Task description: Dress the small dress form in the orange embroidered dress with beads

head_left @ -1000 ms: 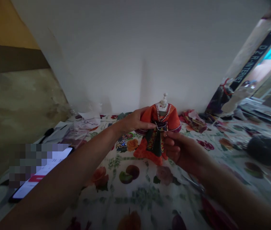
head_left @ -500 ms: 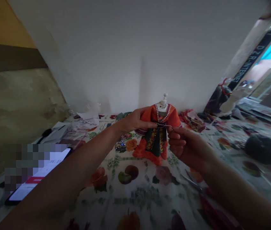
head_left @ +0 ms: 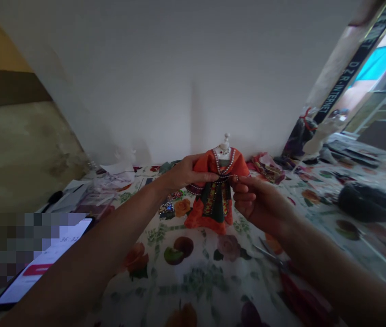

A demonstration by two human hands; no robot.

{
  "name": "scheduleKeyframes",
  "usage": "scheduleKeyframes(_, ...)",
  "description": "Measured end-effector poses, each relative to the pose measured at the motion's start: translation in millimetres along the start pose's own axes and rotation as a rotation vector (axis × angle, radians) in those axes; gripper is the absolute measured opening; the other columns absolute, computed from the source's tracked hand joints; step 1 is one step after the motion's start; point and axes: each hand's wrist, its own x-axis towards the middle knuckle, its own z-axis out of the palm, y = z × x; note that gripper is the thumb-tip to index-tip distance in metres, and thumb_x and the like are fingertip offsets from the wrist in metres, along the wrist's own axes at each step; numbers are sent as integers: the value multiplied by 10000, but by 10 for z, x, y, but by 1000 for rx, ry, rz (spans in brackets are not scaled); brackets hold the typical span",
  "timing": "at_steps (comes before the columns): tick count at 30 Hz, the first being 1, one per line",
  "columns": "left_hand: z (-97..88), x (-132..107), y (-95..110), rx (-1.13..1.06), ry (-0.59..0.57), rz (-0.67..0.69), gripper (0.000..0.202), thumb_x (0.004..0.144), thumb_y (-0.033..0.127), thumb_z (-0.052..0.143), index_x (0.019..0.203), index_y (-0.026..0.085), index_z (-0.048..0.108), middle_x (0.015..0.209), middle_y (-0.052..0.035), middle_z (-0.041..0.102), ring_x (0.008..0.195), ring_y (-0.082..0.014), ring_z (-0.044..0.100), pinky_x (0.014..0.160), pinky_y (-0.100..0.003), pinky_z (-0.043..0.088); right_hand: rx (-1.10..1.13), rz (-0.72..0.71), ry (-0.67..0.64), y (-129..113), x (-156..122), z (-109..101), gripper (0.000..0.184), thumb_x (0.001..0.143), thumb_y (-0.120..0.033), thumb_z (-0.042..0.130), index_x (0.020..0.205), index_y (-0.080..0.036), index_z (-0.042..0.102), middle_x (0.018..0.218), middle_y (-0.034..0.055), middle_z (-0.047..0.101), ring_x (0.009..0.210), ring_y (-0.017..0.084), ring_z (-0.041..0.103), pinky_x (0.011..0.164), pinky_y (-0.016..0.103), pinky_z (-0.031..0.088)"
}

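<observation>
A small dress form in an orange and dark green doll dress (head_left: 208, 220) stands upright on the flowered tablecloth. Its white neck and knob (head_left: 225, 144) show at the top, and pearl trim (head_left: 217, 160) edges the V neckline. My left hand (head_left: 191, 175) is closed around the dress at its left side, thumb lying across the waist. In a pinch, my right hand (head_left: 247, 193) holds the end of a thin bead string (head_left: 233, 176) at the waist's right side. The left fingers behind the dress are hidden.
On the left lie a lit phone (head_left: 46, 263) and papers (head_left: 77, 193). Small packets of beads (head_left: 167, 208) rest left of the dress. Scissors (head_left: 269, 252) lie by my right forearm. Fabric scraps (head_left: 268, 165), a dark bundle (head_left: 370, 202) and a white mannequin (head_left: 317, 143) are at right.
The whole view has shifted, so the scene sits slightly further left. Both hands keep their hold at the dress waist; the bead string looks a little shorter between them.
</observation>
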Motion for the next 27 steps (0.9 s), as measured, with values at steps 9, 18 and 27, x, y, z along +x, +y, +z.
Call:
scheduleKeyframes(9,14,-23,-20,-38,20,33,515,714,265,882,1188,197,691,1136,-45,732,944,-167,671,906,-294,543,83,-16,-18,-2,86,39,88,922,-76,547,887,-95,625,587,-19,589,427,32,513,421,104,454)
scheduleKeyframes(18,83,24,-2,-46,33,-1,446,725,256,879,1135,195,712,1093,-36,749,943,-161,686,903,-279,549,147,-20,37,10,100,128,251,998,-123,464,774,-129,576,546,-38,560,392,19,469,391,98,430)
scheduleKeyframes(27,115,24,1,-36,155,-61,362,656,282,903,963,165,750,952,-29,766,828,-162,691,822,-280,565,141,-26,2,34,132,129,130,962,-106,536,867,-131,620,558,-48,567,404,21,474,405,92,435)
